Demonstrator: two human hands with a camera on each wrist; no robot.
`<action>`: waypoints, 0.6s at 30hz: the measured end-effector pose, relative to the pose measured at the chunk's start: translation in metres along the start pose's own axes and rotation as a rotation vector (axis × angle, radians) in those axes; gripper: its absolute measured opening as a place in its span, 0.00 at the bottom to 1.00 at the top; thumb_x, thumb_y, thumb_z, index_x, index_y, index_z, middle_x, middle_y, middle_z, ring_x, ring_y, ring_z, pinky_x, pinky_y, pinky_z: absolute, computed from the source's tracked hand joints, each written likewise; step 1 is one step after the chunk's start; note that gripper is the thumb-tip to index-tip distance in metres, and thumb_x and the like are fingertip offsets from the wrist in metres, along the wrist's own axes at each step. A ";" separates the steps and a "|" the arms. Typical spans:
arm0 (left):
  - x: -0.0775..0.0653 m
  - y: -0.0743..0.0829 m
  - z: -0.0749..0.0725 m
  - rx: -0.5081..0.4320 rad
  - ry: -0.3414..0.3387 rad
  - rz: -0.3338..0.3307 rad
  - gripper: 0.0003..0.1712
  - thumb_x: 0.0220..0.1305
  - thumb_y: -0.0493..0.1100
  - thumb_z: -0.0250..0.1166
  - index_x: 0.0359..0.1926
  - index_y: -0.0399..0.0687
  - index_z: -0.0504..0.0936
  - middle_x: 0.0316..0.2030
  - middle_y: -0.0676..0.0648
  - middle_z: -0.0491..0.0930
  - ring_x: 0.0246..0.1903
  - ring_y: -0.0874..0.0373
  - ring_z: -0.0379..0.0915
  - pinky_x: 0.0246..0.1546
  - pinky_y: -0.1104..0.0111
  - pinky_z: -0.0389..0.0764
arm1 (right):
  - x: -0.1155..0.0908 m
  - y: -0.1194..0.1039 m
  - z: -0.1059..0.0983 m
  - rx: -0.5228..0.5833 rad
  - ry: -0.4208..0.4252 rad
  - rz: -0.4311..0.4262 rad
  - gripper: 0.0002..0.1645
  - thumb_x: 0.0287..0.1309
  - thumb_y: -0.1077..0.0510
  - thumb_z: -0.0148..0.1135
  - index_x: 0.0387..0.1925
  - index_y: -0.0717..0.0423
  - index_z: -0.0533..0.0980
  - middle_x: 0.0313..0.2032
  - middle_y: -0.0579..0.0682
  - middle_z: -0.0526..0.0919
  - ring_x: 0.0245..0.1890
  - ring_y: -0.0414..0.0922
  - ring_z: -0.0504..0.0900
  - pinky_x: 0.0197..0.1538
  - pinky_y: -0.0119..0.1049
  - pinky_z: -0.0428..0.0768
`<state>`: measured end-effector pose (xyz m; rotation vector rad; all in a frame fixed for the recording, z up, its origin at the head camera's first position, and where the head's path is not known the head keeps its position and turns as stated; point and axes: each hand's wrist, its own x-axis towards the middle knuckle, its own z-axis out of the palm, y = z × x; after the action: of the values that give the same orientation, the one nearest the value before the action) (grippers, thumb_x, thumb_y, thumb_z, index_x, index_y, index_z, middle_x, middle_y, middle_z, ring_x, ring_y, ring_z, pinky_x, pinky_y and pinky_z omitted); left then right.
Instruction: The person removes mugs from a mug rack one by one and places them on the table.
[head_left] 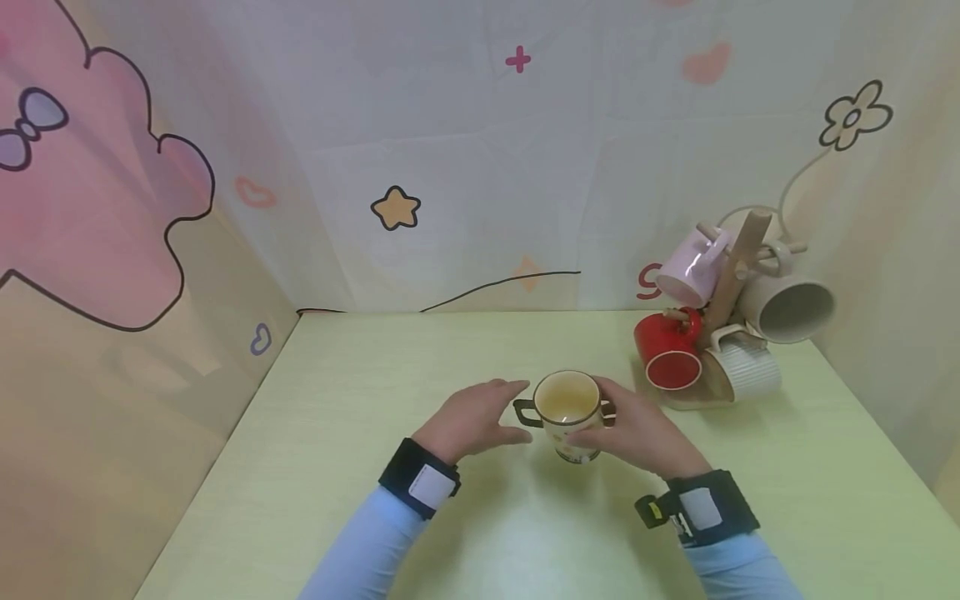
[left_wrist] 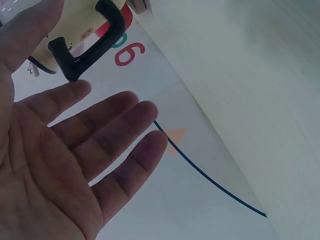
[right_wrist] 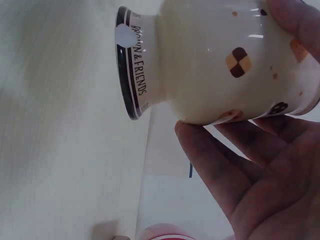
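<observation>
A cream two-handled mug [head_left: 568, 429] with dark handles, cookie prints and "BROWN & FRIENDS" lettering round its foot stands upright near the middle of the table. My right hand [head_left: 641, 429] grips it from the right, thumb across the front and fingers behind; in the right wrist view the fingers [right_wrist: 215, 165] lie against the mug's body [right_wrist: 200, 60]. It appears held slightly above the tabletop. To the left, my left hand [head_left: 476, 419] is held with thumb and fingers spread apart around the left handle [left_wrist: 95, 50], holding nothing. Whether a fingertip touches that handle, I cannot tell.
A wooden mug tree [head_left: 738, 267] stands at the back right. On it hang a pink mug [head_left: 692, 267], a red mug [head_left: 667, 350], a grey-beige mug [head_left: 787, 308] and a white ribbed mug [head_left: 750, 371]. Printed cloth [head_left: 465, 108] backs the pale green table [head_left: 360, 367].
</observation>
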<state>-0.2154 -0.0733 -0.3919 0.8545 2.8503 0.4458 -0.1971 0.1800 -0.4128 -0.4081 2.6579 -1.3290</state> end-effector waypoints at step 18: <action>-0.002 0.002 0.012 -0.005 -0.072 0.076 0.13 0.62 0.54 0.70 0.37 0.51 0.83 0.27 0.59 0.80 0.25 0.67 0.72 0.30 0.73 0.75 | -0.001 -0.006 0.010 -0.059 -0.096 -0.028 0.50 0.45 0.41 0.79 0.68 0.50 0.68 0.55 0.49 0.81 0.57 0.54 0.77 0.51 0.56 0.78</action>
<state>-0.2108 -0.0700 -0.4025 0.9605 2.7574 0.4217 -0.1928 0.1694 -0.4140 -0.5050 2.6270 -1.2088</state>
